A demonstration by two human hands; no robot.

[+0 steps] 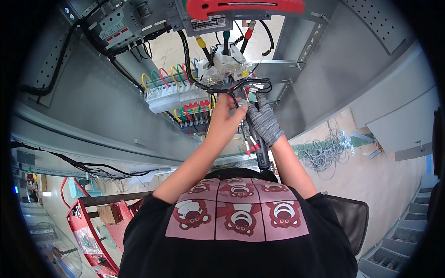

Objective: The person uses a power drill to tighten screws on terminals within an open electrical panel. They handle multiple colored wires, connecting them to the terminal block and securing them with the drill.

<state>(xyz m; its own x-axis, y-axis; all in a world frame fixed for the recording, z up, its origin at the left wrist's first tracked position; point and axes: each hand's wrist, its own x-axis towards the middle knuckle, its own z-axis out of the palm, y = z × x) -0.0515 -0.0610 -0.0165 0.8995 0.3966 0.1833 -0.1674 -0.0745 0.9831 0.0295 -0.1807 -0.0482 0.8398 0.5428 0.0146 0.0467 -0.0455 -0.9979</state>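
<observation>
Tool point(261, 153), black, long axis near-to-far, lies along the left side of the right hand point(265, 123), whose grip wraps it; the left hand's point(227, 118) grip cannot be determined.

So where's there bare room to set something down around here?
The floor looks bare between the grey cable heap, black mesh chair back and grey bins. It's crowded around the left hand and gloved right hand, with black cables and red-tipped wires close by.
</observation>
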